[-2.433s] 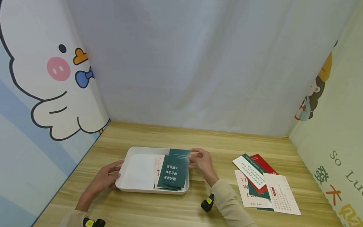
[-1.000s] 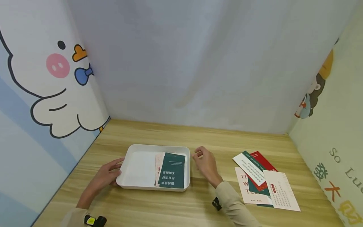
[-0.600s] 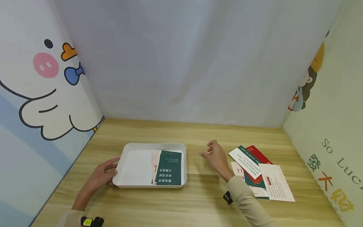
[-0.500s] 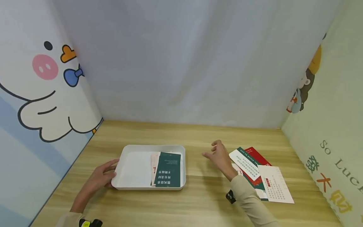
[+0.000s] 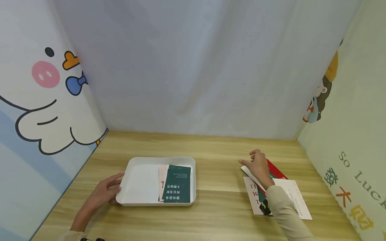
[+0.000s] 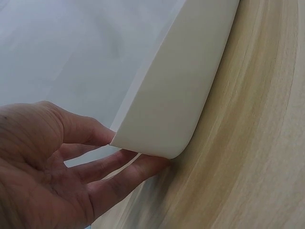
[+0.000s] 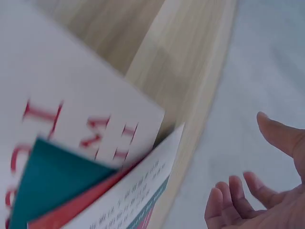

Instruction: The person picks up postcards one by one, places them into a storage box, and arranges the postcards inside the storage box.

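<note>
At the tray's left end my left hand (image 5: 104, 191) grips the shallow white tray (image 5: 138, 205). In the left wrist view the thumb meets the rim and the fingers lie under the tray's outer wall (image 6: 167, 105). Inside the tray, a dark green card (image 5: 178, 184) with white writing overlaps a pale pink card (image 5: 161, 184) toward the right side. Over the loose card pile on the right hovers my right hand (image 5: 259, 167), holding nothing. Its thumb and fingers are spread apart in the right wrist view, above a white-and-green card (image 7: 138, 195) that it partly covers in the head view.
The pile also has a red card (image 5: 275, 170), a cream card with red letters (image 5: 250, 190) and a cream card with small text (image 5: 297, 194). A wooden table (image 5: 217, 214) lies beneath everything. A grey curtain (image 5: 181, 67) hangs behind, with printed side panels.
My right hand first let go of the green card, which came to lie in the tray, then moved right to the pile with open fingers. My left hand stayed at the tray.
</note>
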A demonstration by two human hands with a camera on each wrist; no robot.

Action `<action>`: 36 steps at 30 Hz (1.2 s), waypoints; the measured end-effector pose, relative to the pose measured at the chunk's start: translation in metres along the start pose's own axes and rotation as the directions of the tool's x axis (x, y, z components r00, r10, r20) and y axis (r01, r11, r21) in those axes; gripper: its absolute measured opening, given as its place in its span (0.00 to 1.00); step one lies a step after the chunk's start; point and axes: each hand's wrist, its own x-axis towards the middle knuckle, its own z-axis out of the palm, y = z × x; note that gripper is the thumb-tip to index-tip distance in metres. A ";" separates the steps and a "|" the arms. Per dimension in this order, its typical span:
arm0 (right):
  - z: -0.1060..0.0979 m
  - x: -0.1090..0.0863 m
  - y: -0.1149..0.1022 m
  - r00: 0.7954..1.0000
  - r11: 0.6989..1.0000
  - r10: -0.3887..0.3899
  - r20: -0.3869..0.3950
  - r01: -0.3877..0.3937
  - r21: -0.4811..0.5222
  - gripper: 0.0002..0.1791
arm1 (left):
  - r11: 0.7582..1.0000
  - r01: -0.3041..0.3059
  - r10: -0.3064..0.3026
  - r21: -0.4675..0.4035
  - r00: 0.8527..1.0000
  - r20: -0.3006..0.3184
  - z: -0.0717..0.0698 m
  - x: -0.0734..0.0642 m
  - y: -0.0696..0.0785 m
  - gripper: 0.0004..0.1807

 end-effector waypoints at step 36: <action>-0.033 0.018 0.058 0.963 0.922 0.227 0.145 -0.164 -0.350 0.42 | 0.997 0.014 -0.013 -0.074 1.000 0.012 0.002 -0.001 -0.005 0.33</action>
